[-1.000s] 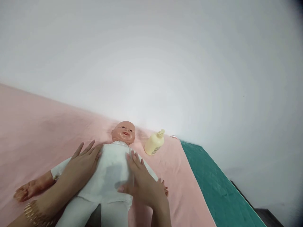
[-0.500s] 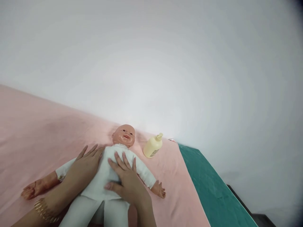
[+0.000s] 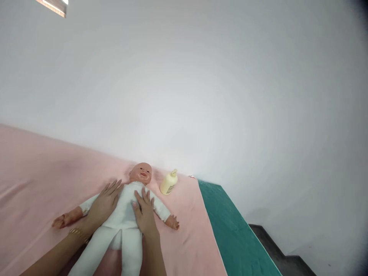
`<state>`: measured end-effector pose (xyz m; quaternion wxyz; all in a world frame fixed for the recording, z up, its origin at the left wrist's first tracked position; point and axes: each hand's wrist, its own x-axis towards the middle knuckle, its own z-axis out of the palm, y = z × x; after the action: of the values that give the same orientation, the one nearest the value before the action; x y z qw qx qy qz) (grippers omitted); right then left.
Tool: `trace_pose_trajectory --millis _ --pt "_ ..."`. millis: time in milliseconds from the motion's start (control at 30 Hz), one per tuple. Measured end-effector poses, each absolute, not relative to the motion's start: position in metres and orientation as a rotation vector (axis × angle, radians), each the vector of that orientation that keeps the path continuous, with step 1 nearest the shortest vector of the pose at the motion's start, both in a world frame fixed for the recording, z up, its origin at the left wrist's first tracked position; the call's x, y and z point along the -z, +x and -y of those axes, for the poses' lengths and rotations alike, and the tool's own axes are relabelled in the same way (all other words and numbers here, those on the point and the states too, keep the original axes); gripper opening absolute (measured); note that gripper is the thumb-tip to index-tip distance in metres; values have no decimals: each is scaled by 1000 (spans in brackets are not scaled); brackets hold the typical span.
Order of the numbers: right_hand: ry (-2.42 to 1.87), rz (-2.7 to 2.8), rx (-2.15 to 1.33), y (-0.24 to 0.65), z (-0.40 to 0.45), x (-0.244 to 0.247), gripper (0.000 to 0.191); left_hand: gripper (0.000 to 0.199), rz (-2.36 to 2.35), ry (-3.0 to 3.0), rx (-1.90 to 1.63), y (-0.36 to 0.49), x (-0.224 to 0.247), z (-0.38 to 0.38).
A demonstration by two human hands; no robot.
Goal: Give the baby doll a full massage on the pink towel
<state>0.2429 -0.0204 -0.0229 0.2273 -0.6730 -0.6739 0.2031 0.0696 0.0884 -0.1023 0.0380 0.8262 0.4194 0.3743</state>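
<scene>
A baby doll with a white cloth body lies face up on a pink sheet, its arms spread to both sides. My left hand, with a gold bracelet at the wrist, lies flat over the doll's shoulder and upper arm at the left. On the right side of its chest rests my right hand, fingers spread and pointing toward the doll's head. Neither hand grips anything. Beside the doll's head stands a pale yellow pump bottle, apart from both hands.
A white wall rises behind the sheet. Along the right runs a green surface, with a dark ledge lower beyond it. A small whitish object lies at the sheet's back corner.
My right hand has moved from the middle of the doll's chest to its right side, and its thumb is drawn in closer. The view has shifted and shows the doll smaller.
</scene>
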Motion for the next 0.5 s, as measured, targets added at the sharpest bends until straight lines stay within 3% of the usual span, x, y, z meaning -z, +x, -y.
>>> trace_pose_trajectory --millis 333,500 --pt "-1881 1718 -587 247 61 24 70 50 -1164 2471 -994 35 77 -21" --pt "-1848 1679 -541 233 80 20 68 50 -944 2478 -878 24 66 -6"
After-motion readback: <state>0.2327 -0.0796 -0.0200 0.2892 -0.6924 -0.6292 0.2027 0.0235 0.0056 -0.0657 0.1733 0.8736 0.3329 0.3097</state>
